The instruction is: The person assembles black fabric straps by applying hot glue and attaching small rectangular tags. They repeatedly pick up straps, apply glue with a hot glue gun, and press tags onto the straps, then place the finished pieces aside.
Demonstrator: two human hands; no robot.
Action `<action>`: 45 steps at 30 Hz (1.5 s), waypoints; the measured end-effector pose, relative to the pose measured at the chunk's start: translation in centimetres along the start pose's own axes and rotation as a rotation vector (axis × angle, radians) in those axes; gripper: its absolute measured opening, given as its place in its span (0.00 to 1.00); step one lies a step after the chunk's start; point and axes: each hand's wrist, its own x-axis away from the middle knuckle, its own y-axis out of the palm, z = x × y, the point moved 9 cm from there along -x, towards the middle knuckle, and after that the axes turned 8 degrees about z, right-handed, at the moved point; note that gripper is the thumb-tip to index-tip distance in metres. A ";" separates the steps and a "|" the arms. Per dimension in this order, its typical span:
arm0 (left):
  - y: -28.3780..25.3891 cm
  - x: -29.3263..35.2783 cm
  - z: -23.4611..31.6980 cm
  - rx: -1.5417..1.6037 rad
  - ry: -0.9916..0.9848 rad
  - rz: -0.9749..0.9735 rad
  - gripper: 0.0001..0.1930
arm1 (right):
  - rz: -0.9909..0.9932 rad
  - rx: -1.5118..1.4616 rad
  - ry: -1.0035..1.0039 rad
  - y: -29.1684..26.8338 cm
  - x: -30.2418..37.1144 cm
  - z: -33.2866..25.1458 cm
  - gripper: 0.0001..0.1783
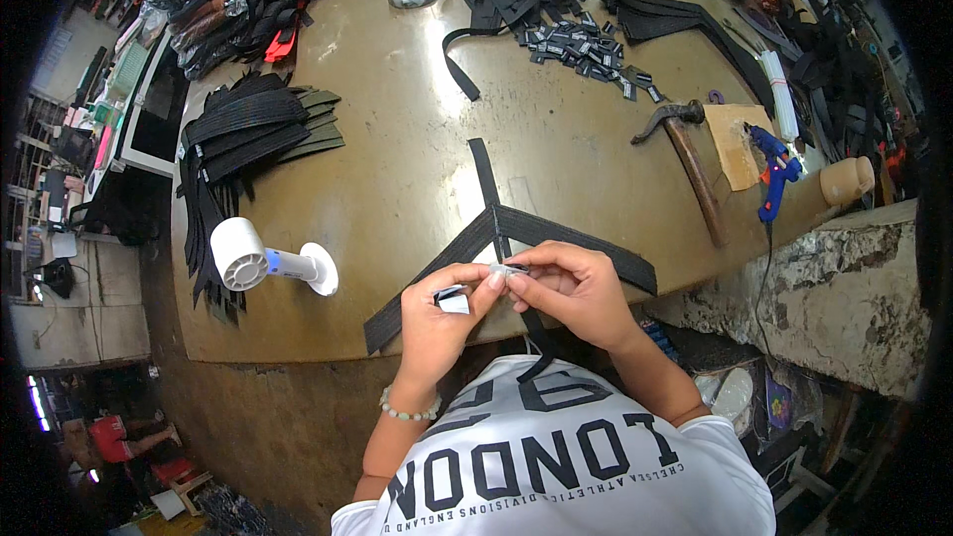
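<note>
My left hand (437, 323) and my right hand (584, 290) meet at the near side of the table. Their fingertips pinch a small whitish tag (504, 271) between them. More small black-and-white tags (454, 303) are tucked in the fingers of my left hand. Beneath my hands lies a V-shaped piece of black webbing (437, 280), its point facing away from me. A narrow black strap (481, 171) runs through the point of the V, and its near end hangs over the table edge. My fingers partly hide the strap's middle.
A white handheld fan (288, 266) stands left on the table (387, 159), near bundled black straps (248, 124). Dark tags (586, 48) lie heaped at the far side. Rightward are a hammer (700, 184), a blue glue gun (776, 169) and more black webbing (665, 20). Another person (111, 437) sits lower left.
</note>
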 end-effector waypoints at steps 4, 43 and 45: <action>0.0 -0.1 -0.2 0.039 -0.053 0.010 0.07 | 0.013 -0.023 0.073 -0.3 -0.2 0.4 0.12; 0.9 -6.3 -1.0 -0.453 0.107 0.093 0.14 | 0.166 0.958 -0.074 -2.7 -6.3 0.0 0.13; 0.3 -6.0 -0.7 -0.355 0.121 0.110 0.12 | 0.172 0.959 -0.072 -2.8 -6.3 0.0 0.13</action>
